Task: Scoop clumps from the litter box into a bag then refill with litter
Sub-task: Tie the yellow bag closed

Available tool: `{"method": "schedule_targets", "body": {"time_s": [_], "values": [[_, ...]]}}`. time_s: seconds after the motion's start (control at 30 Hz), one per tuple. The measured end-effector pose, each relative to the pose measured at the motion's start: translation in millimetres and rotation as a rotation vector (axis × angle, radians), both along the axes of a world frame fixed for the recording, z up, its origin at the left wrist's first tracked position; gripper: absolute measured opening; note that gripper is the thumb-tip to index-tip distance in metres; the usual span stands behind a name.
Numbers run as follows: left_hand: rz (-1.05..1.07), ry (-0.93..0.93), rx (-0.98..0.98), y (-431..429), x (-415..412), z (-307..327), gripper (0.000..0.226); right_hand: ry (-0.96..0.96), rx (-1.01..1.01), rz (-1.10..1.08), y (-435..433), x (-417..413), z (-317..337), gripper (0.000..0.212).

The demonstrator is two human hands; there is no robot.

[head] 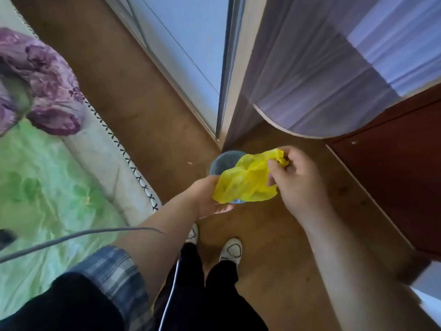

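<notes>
A crumpled yellow plastic bag (248,177) hangs in the air between both hands, above a small grey bin (223,161) that stands on the floor by the window corner. My left hand (207,199) holds the bag's lower left side from beneath, and something small and bluish shows under the bag at its fingers. My right hand (296,177) pinches the bag's upper right edge with curled fingers. No litter box or scoop is in view.
A bed with a green sheet (43,187) and a purple blanket (40,84) lies to the left. A glass door (186,56) and a sheer curtain (322,80) stand ahead. A dark wooden cabinet (393,168) is at the right. My feet in white shoes (230,250) stand on the brown floor.
</notes>
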State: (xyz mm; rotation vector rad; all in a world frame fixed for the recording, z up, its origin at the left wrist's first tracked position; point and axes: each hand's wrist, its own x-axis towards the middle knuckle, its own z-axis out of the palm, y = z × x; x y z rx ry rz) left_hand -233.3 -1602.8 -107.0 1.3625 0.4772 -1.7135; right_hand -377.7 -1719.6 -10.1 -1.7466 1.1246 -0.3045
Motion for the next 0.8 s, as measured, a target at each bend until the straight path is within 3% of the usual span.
{"method": "schedule_targets", "body": {"time_s": [0.07,0.17,0.27,0.5,0.63,0.8], "values": [[-0.067,-0.123,0.027,-5,7,-63,0.016,0.077,-0.017,0.007,-9,10,-58,0.016],[0.023,-0.127,0.157,-13,16,-151,0.019,0.196,-0.021,0.008,-18,17,-151,0.007],[0.037,-0.159,0.221,-14,20,-219,0.021,0.267,0.046,-0.038,-22,18,-240,0.016],[-0.034,-0.196,0.218,-6,22,-305,0.026,0.402,0.225,-0.089,-30,33,-396,0.025],[-0.049,-0.237,0.179,-5,24,-304,0.008,0.499,0.272,-0.085,-28,32,-416,0.028],[-0.141,-0.293,0.131,-7,39,-243,0.012,0.469,0.37,-0.125,-25,23,-363,0.041]]}}
